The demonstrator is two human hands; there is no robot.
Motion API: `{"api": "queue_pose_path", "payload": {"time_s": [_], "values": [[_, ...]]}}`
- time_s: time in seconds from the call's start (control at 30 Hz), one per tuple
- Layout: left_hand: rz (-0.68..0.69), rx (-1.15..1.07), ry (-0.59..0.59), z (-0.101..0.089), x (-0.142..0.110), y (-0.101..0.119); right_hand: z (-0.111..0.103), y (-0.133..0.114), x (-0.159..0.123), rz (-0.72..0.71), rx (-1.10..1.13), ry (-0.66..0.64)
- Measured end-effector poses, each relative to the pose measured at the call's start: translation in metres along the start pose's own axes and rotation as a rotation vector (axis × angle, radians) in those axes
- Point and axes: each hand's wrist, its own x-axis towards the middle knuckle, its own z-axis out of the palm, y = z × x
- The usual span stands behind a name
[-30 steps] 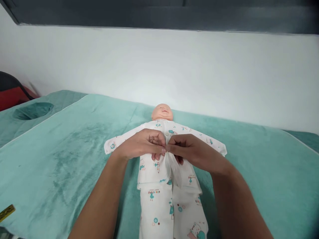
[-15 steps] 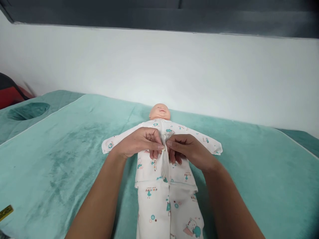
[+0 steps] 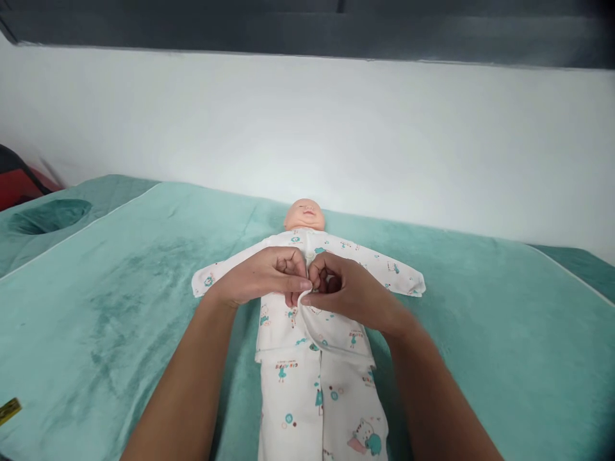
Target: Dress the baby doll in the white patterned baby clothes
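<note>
A baby doll (image 3: 304, 215) lies on its back, dressed in a white printed baby shirt (image 3: 281, 326) with both sleeves spread out sideways. White printed trousers (image 3: 295, 410) cover its lower body. Over the chest, my left hand (image 3: 276, 275) pinches the shirt's front edge between thumb and fingers. Right beside it, my right hand (image 3: 339, 285) is closed on the other side of the front opening, thumb below and fingers curled. The fingertips of both hands meet at the placket. Below them the shirt's edge curves away to the right. Any fastener between the fingers is hidden.
A teal plush cover (image 3: 120, 307) spreads under the doll, with a round hollow (image 3: 50, 216) at the left. Behind stands a white wall (image 3: 307, 128) with a dark panel (image 3: 307, 32) above. A red and black object (image 3: 22, 179) sits at the left edge, a yellow strip (image 3: 8, 410) lower down.
My right hand has moved left against my left fingertips and closed more tightly. The shirt's front edge now bends in a curve below the hands. The view has shifted slightly.
</note>
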Motion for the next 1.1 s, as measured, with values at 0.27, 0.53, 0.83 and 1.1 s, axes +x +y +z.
{"api": "queue_pose_path", "payload": {"time_s": [0.27,0.53,0.83,1.1], "values": [[-0.056,0.047,0.057,0.007,0.000,0.007,0.000,0.008,0.004,0.006,0.063,-0.014],[0.006,-0.019,0.005,0.003,0.000,0.001,-0.005,0.015,0.005,-0.005,0.159,-0.040],[0.005,-0.036,0.000,0.003,0.002,-0.001,-0.009,0.014,0.005,-0.018,0.208,-0.107],[0.022,-0.043,-0.034,0.002,0.001,0.000,-0.013,0.017,0.006,-0.055,0.342,-0.166]]}}
